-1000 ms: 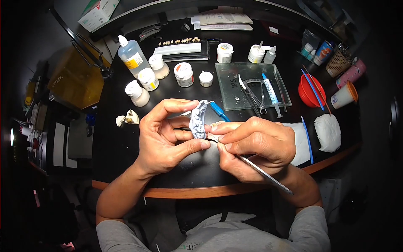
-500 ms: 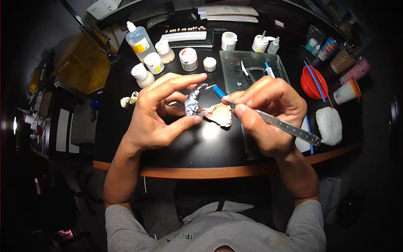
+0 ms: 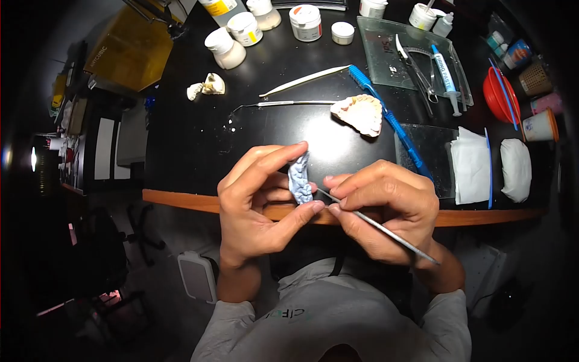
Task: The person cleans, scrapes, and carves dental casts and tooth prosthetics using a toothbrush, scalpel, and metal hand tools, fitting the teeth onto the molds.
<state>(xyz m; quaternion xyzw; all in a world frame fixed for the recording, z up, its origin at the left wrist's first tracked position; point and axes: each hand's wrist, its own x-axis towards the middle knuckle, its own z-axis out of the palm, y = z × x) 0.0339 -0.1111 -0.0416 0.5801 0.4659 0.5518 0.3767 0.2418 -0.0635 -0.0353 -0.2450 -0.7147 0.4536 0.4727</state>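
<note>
A bluish-grey dental model [image 3: 300, 179] stands upright between the thumb and fingers of my left hand [image 3: 259, 202]. My right hand [image 3: 392, 211] pinches a thin metal tool [image 3: 389, 232], its narrow end close to the model's right side and its shaft slanting down to the right. Whether the tip touches the model is too small to tell. Beyond my hands, a pale dental cast [image 3: 360, 114] lies on the black table, next to a blue toothbrush [image 3: 395, 123].
A probe [image 3: 295, 102] and a white stick [image 3: 304, 81] lie behind my hands. Small cast pieces [image 3: 208, 86] are at the left. Farther back are jars [image 3: 306, 23] and a glass plate [image 3: 386, 51] with a syringe [image 3: 445, 75]; a red bowl [image 3: 499, 96] is right.
The view has tilted down, so table items sit higher in it. Both hands, with the model and the tool, are now nearer the table's front edge, away from the pale cast.
</note>
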